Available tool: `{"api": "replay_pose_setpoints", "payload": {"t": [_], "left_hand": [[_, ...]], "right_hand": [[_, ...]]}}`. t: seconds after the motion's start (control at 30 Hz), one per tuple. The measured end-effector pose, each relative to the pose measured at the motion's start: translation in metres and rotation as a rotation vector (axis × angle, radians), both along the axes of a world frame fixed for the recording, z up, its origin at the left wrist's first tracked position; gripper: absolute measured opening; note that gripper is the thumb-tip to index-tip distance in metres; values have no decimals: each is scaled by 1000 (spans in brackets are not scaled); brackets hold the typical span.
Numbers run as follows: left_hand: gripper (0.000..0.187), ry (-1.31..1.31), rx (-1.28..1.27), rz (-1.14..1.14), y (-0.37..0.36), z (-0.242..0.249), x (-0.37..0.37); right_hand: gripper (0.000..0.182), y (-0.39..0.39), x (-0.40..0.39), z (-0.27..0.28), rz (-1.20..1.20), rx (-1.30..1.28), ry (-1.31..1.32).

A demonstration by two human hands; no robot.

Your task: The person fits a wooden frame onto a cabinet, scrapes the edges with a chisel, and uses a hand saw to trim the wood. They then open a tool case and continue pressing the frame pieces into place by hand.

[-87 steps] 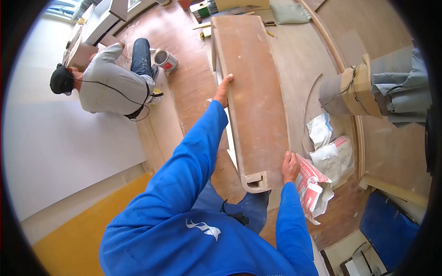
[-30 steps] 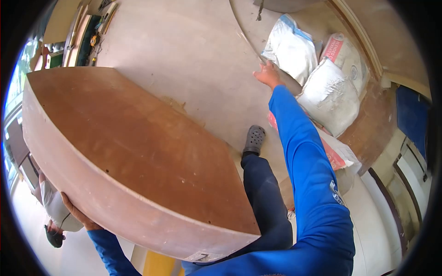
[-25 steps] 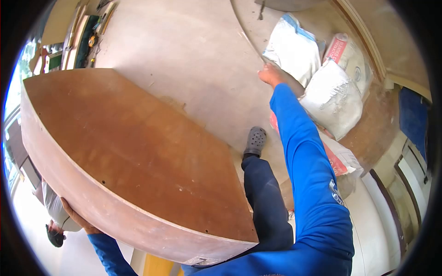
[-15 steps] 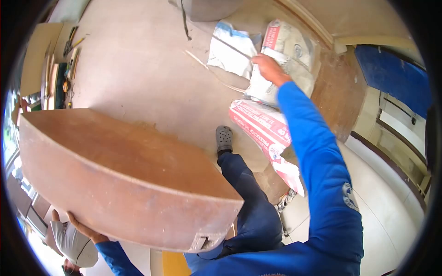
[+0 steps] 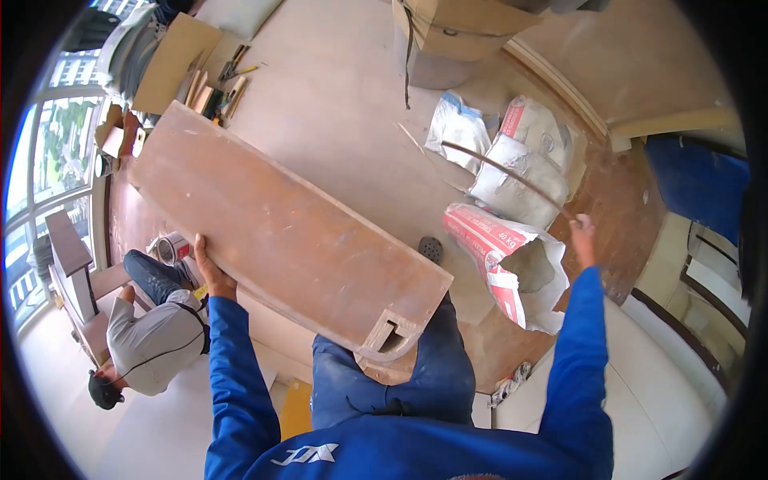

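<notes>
A long brown wooden panel [image 5: 280, 216] slants across the view, resting near my legs. Cut into its near right corner is a rectangular notch [image 5: 390, 336]. My left hand [image 5: 211, 270] grips the panel's lower left edge, its fingers on the broad face. Off to the right, my right hand [image 5: 583, 232] is closed on one end of a thin brown stick [image 5: 508, 172]. The stick's far end reaches over a white sack [image 5: 458, 132] and a larger filled sack [image 5: 520, 172]. Just below the right hand lies an open red-and-white bag [image 5: 504, 260] with grey powder inside.
At left, a person in a grey shirt [image 5: 160, 336] crouches beside a metal can [image 5: 172, 248]. Hand tools [image 5: 234, 64] lie at the upper left near a cardboard sheet [image 5: 176, 68]. A cardboard box [image 5: 464, 28] stands at the top; a blue sheet [image 5: 694, 184] is at right.
The panel has tilted so its broad face turns up toward me. My right hand has drawn back toward me with the stick. My view has shifted, showing more of the crouching person.
</notes>
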State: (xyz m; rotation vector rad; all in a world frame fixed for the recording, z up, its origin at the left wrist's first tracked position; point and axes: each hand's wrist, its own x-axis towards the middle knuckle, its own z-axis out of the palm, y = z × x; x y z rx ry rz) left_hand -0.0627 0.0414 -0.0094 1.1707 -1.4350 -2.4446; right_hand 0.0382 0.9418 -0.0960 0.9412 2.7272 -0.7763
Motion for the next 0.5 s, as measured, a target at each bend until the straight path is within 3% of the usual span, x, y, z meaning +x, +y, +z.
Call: {"api": "replay_pose_setpoints", "payload": {"t": [0.03,0.07,0.1,0.13,0.2,0.27,0.3,0.37,0.5], "left_hand": [[60,-11,6,15,0,-1,-2],[60,4,10,18,1,-1,-5],[60,0,48,-4,5,0,-6],[60,-7,83,-25,9,4,-7],[59,16,57,-28,16,10,-12],[59,4,111,-45,11,-3,-10],[59,9,119,-48,14,4,-10],[58,7,129,-62,31,18,-18],[46,36,171,-56,30,9,-27]], "right_hand": [[37,-40,3,1,-28,-291,217],[32,-102,-12,40,30,-323,191],[34,-157,-10,70,-87,-423,50],[39,-213,-8,102,-81,-649,72],[53,-282,29,90,-57,-795,83],[72,-357,37,132,-296,-914,-79],[72,-380,51,141,-296,-907,-73],[83,-416,72,138,-637,-1037,-56],[82,-453,115,94,-538,-1114,141]]}}
